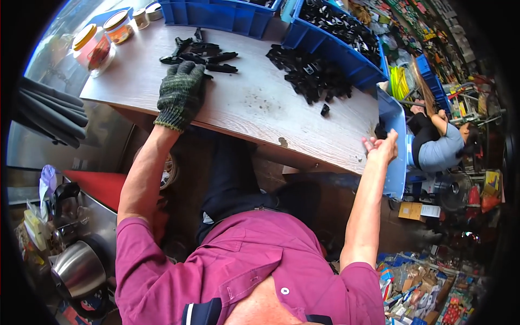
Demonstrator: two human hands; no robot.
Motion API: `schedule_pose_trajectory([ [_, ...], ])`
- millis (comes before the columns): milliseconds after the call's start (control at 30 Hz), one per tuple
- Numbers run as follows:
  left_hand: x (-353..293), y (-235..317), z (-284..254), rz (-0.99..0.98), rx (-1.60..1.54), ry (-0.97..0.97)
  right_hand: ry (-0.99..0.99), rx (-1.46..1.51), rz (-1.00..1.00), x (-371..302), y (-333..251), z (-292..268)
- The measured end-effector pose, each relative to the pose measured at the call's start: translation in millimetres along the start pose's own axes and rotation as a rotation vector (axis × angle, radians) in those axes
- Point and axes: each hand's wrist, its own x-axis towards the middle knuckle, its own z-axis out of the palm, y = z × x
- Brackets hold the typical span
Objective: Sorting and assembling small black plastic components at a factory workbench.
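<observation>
Wood-grain table | black parts: long axes mostly left-right | gloved left hand: can't tell grip | right hand: loosely splayed

Table: pale wood-grain top; dark specks in the middle, a brown chipped patch on the near edge.
Left parts: several black pieces, loosely scattered, some partly hidden.
Right pile: many black pieces, heaped just in front of a blue bin.
Lone part: black, just off the pile's near side.
Far edge: another blue bin, long side facing the near edge.
Far left corner: two jars with yellowish lids, beside small tins.
</observation>
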Motion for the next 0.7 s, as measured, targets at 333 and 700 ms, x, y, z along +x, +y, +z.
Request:
schedule_pose_trajectory([
  [333,-2,60,20,0.332,-0.170,-0.149,-0.653,-0.450,0.100,-67,25,45],
  [700,-2,71,10,0.041,-0.195,-0.001,-0.704,-0.862,-0.142,-77,36,62],
])
